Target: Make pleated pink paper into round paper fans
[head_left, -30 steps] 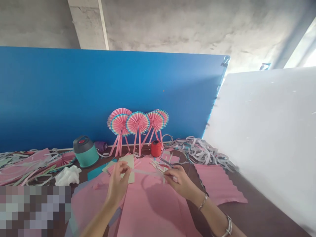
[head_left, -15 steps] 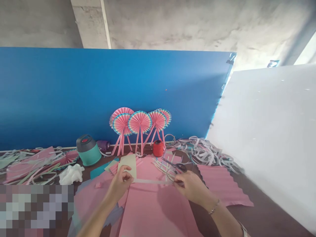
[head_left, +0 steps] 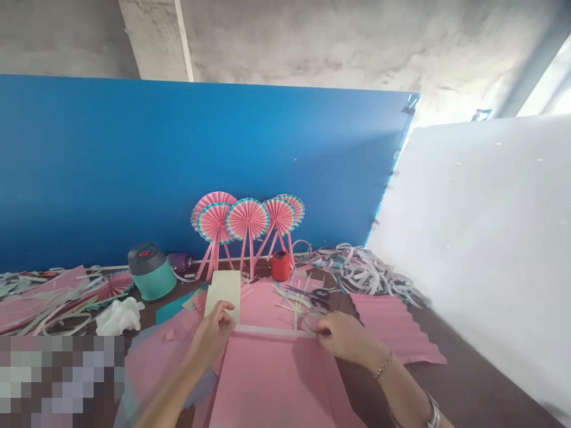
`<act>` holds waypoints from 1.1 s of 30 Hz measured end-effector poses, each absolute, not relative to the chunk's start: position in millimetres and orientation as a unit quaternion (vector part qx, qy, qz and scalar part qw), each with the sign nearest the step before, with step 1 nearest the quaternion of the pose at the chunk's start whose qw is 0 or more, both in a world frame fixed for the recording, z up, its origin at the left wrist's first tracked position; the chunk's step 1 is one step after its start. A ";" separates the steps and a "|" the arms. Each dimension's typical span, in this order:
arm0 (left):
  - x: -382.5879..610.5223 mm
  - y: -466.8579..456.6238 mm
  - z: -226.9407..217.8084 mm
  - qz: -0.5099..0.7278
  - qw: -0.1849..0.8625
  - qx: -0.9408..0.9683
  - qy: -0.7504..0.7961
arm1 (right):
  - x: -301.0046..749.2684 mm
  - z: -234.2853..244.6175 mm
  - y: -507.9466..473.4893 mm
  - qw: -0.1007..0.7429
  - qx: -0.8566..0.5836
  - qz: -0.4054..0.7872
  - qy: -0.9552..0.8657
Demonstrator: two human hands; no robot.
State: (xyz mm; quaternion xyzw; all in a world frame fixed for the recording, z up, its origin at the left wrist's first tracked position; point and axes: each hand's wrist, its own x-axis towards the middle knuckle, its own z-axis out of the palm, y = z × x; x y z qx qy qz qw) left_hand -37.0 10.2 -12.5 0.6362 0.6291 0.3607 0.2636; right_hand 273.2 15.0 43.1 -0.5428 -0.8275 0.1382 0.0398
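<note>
My left hand point(head_left: 218, 326) pinches the left end of a narrow white paper strip point(head_left: 275, 331). At the other end, my right hand point(head_left: 344, 336) has its fingers closed on the strip. Between my hands the strip runs nearly straight across the upper edge of a large pink paper sheet point(head_left: 272, 380). A thin loop of strip point(head_left: 307, 321) curls up beside my right fingers. Just behind my left hand lies a pale yellow paper piece point(head_left: 225, 290). Dark-handled scissors point(head_left: 319, 293) rest beyond my right hand, among several thin cut strips point(head_left: 288, 303).
Several pink pleated paper fans point(head_left: 248, 220) lean against the blue panel point(head_left: 134, 148). A red spool point(head_left: 281, 266), a teal container point(head_left: 154, 279) and crumpled white tissue point(head_left: 120, 316) stand before it. Tangled strips point(head_left: 357, 270) and pleated pink paper point(head_left: 397, 327) lie right, beside a white panel point(head_left: 491, 238).
The whole view has shifted slightly, so things appear a little further left. My hands stay on the strip, which now slopes slightly down to the right.
</note>
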 end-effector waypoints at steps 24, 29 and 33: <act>-45.9 19.7 -14.3 0.486 0.242 0.574 0.613 | 260.0 -0.2 41.1 0.211 -0.471 0.086 -0.852; -38.9 15.0 -6.1 0.467 0.261 0.602 0.593 | 267.5 24.2 30.3 0.184 -0.518 0.074 -0.832; -33.9 10.9 -11.2 0.422 0.263 0.630 0.597 | 273.8 34.4 23.5 0.107 -0.554 0.083 -0.821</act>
